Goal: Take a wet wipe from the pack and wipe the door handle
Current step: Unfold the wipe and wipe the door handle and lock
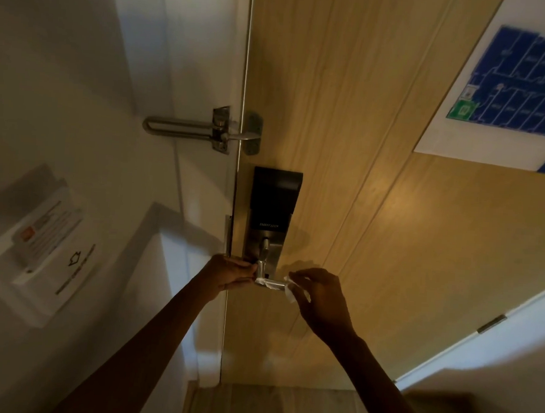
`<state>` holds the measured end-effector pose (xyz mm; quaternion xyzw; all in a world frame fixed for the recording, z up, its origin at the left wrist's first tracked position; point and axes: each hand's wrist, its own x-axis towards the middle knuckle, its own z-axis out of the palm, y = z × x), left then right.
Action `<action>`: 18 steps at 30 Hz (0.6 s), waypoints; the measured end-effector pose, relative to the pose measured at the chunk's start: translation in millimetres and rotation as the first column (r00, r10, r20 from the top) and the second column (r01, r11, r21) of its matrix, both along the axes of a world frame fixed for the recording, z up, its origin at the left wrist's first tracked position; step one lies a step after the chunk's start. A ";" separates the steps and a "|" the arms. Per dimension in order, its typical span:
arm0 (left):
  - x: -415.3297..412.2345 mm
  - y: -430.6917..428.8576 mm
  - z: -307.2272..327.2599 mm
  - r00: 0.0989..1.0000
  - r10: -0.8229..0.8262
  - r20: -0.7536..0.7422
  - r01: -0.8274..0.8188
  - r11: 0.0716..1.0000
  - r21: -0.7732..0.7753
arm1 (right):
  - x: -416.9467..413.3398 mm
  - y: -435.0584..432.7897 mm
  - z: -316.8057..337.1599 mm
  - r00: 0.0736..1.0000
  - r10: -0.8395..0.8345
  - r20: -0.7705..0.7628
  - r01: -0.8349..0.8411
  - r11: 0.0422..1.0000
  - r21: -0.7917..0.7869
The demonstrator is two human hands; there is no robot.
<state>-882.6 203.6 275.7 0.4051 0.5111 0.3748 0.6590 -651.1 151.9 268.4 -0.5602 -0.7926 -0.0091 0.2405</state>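
You hold the wet wipe [287, 287] with both hands, and it is wrapped over the door handle [274, 283], the silver lever that sticks out from the lock plate [273, 254] on the wooden door [348, 147]. Your left hand [229, 272] pinches the end of the wipe near the plate, at the root of the lever. Your right hand [318, 297] pinches the other end at the tip of the lever, and a white corner pokes out between your fingers. The pack is not in sight, so I cannot tell where it is. Here is what could go wrong, I think. The wipe is thin and wet, so if you pull both ends hard at once it could rip. If you pinch too softly, one end could slip free and drop to the floor [268, 404]. If you press down on the lever while you rub, it could turn and the door could come open. The wipe looks bunched into a thin strip, so it may miss the underside of the lever.
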 end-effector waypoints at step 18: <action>0.4 1.1 -1.1 0.999 0.009 -0.031 -0.009 1.000 0.010 | -3.3 11.5 15.6 0.968 0.233 -0.097 -0.245 0.961 -0.130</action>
